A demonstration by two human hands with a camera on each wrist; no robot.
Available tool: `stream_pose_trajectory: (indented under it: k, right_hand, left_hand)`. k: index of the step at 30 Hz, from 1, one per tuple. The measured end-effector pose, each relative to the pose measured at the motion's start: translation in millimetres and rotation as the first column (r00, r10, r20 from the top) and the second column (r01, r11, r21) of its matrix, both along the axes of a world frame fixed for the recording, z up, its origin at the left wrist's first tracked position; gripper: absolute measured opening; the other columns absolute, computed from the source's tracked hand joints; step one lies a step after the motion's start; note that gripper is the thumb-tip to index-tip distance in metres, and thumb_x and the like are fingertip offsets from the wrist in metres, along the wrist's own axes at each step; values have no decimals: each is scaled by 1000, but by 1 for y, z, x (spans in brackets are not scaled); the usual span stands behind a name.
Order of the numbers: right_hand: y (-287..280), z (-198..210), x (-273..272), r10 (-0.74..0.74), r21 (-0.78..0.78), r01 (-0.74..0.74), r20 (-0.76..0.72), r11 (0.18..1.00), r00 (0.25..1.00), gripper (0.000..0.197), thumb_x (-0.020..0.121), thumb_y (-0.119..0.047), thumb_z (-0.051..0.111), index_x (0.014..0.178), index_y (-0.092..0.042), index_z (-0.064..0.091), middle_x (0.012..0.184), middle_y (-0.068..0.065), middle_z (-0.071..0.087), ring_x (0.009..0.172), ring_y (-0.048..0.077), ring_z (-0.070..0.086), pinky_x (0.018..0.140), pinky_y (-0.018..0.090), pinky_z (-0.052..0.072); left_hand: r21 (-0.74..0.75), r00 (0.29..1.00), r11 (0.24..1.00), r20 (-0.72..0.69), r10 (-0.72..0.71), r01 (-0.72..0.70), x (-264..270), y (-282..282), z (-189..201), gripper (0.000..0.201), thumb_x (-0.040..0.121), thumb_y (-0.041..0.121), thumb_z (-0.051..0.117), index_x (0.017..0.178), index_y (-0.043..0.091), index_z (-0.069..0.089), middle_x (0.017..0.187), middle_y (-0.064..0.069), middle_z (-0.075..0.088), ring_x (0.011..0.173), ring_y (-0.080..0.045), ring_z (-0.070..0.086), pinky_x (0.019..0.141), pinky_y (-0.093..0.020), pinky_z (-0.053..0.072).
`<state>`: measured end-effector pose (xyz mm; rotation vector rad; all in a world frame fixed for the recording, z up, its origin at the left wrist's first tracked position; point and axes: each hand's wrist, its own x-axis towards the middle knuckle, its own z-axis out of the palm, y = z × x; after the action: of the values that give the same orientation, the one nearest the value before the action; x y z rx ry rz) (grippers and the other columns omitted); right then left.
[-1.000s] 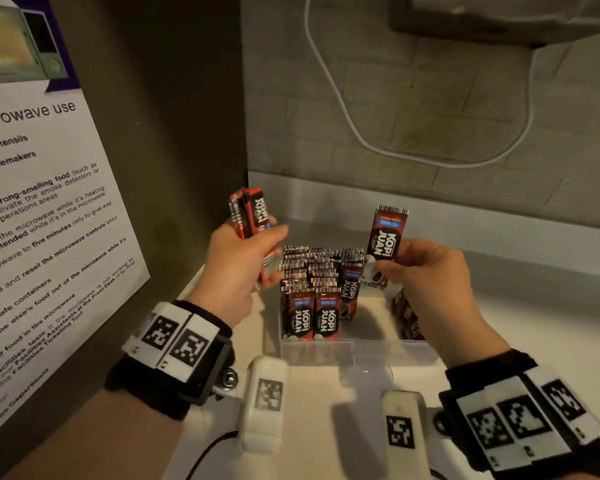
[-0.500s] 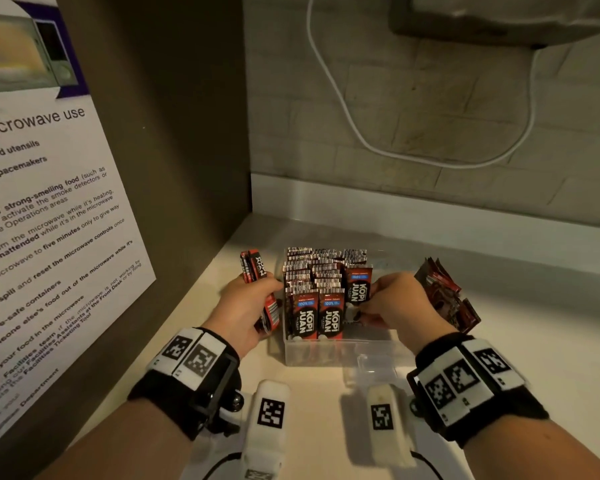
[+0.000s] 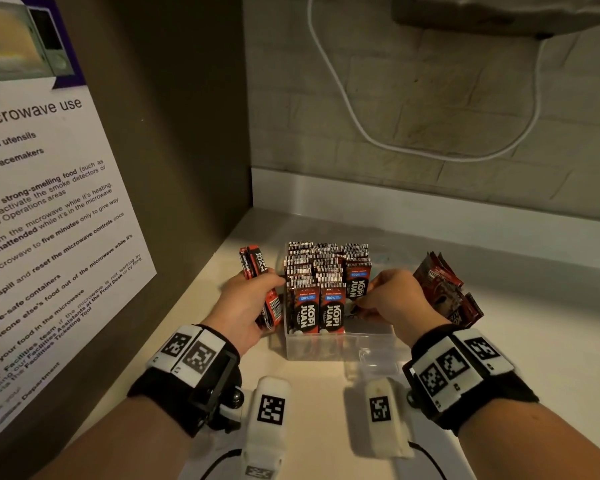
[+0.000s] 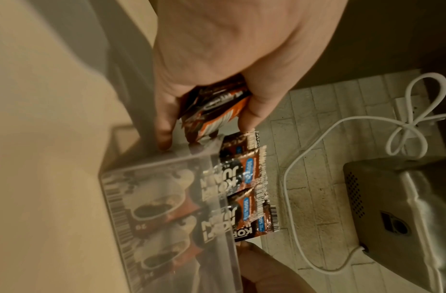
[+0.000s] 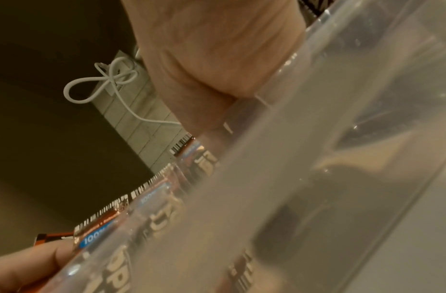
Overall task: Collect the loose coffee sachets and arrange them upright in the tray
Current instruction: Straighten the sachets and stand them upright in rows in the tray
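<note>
A clear plastic tray (image 3: 340,346) stands on the counter, packed with upright red-and-black Kopi Juan sachets (image 3: 314,271). My left hand (image 3: 257,289) grips a bundle of sachets (image 3: 255,263) just left of the tray; in the left wrist view the bundle (image 4: 214,107) sits between thumb and fingers beside the tray wall (image 4: 166,218). My right hand (image 3: 368,296) reaches into the tray's right side and pinches one upright sachet (image 3: 356,284) in the third row. The right wrist view is mostly the blurred tray wall (image 5: 317,178).
A loose pile of sachets (image 3: 444,292) lies on the counter right of the tray. A dark side panel with a microwave notice (image 3: 49,220) closes off the left. A white cable (image 3: 361,133) hangs on the brick wall below an appliance (image 3: 499,12).
Both hands came down from above the tray. The right hand lowered its sachet into the tray's right row; the left hand sank beside the tray with its bundle.
</note>
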<state>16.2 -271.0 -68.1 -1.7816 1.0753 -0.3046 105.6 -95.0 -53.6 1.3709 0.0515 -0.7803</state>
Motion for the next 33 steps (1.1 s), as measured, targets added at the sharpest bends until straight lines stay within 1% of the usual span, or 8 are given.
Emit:
stream_pose_trajectory:
  k: [9,13,16,19,23,26,30,33]
  right_hand:
    - [0,-1,-1,29,-99,-37,-76,994,997,22,73,-2,77,75,-10,57,86,16,69,80,30,68,78,45,58]
    - [2,2,-5,27,-157,-42,-97,987,995,32,69,-2,80,77,-15,52,88,14,67,81,29,66,73,40,57]
    - [4,9,-10,12,-216,-17,-25,976,1000,35,72,3,73,89,-16,49,87,10,63,73,24,63,57,29,47]
    - [8,28,-18,24,-292,19,142,956,990,38,75,0,75,99,-16,51,78,-2,53,64,11,52,52,23,38]
    - [16,58,-19,75,-308,64,420,949,904,27,75,-2,75,86,-19,57,75,-2,55,67,15,53,61,24,43]
    - [32,77,-20,165,-288,-9,522,958,837,23,77,1,71,78,-20,61,68,-3,56,61,10,51,61,19,43]
    - [57,83,-19,287,-335,-126,489,934,824,17,76,-8,77,85,-20,70,77,-4,68,68,7,61,72,27,55]
    - [68,80,-17,334,-482,-124,380,867,863,30,74,-19,80,103,-22,72,93,-8,71,78,6,64,77,30,55]
  left_hand:
    - [14,998,998,-8,69,-68,7,2,-2,10,87,9,64,89,17,59,99,-13,67,95,-32,66,84,-55,54]
    - [28,980,980,29,198,-198,15,5,2,9,86,13,63,89,18,55,87,-8,55,80,-22,55,72,-39,52]
    - [-41,972,973,47,229,-227,18,7,14,10,88,16,61,83,14,53,77,-6,50,72,-18,51,68,-34,48]
    - [-120,973,969,52,225,-217,19,9,28,15,89,26,60,84,13,54,79,-7,55,72,-20,56,57,-31,52]
    - [-247,977,959,125,170,-135,11,6,42,16,92,26,59,102,13,62,84,-4,66,71,-17,67,51,-31,57]
    - [-283,974,958,199,104,-44,0,-1,48,24,88,21,68,107,7,64,79,-6,72,64,-20,71,49,-33,58]
    - [-308,958,951,262,114,-29,-12,-14,49,30,83,14,72,111,6,67,92,-9,75,81,-23,73,72,-40,60]
    - [-344,939,938,310,148,-34,-16,-20,48,25,82,10,73,107,8,68,93,-8,75,81,-20,73,66,-32,59]
